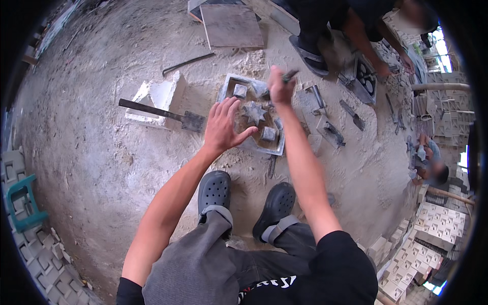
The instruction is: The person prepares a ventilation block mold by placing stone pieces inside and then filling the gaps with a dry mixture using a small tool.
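A square metal mould lies on the sandy ground in front of my feet, with a star-shaped block at its centre and small square blocks around it. My left hand is over the mould's left side, fingers stretched out, holding nothing. Above the mould's far right side, my right hand is closed around a short dark tool; its kind cannot be made out. Part of the mould is hidden under my hands.
A flat shovel leans over a broken white block at left. A metal bar and wooden board lie beyond. Rightward are a trowel and other tools. A co-worker bends over another mould; another person sits far right.
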{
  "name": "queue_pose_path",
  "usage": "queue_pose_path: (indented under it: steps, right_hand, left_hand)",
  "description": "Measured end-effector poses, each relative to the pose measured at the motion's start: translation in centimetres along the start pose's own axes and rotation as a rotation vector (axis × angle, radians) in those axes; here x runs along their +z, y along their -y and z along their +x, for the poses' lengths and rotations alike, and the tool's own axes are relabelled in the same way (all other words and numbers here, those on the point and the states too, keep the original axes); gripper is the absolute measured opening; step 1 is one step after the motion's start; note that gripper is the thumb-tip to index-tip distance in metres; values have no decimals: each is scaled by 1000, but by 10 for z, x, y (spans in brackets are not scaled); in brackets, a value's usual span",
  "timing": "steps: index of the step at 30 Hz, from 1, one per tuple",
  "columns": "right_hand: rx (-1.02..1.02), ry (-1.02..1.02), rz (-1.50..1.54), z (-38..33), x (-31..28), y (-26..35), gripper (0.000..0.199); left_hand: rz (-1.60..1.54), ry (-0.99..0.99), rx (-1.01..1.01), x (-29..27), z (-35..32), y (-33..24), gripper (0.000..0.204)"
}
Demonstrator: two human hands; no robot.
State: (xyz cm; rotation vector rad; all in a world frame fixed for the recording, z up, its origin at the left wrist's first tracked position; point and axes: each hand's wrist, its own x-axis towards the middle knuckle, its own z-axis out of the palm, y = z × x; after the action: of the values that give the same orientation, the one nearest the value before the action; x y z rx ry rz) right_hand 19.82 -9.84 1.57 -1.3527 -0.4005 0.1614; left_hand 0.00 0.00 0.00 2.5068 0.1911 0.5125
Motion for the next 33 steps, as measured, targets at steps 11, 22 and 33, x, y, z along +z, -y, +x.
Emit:
queue_pose_path:
  steps: [11,22,33]
  right_hand:
    - [149,-28,13,24,36,55,51]
    - [7,-193,-33,9,14,23,44]
    - [-28,-55,-182,13,1,30,42]
  left_hand:
    - [18,-30,4,-8,2,5,88]
    - [30,-53,11,-4,7,-4,88]
    - [47,-59,22,1,8,-2,92]
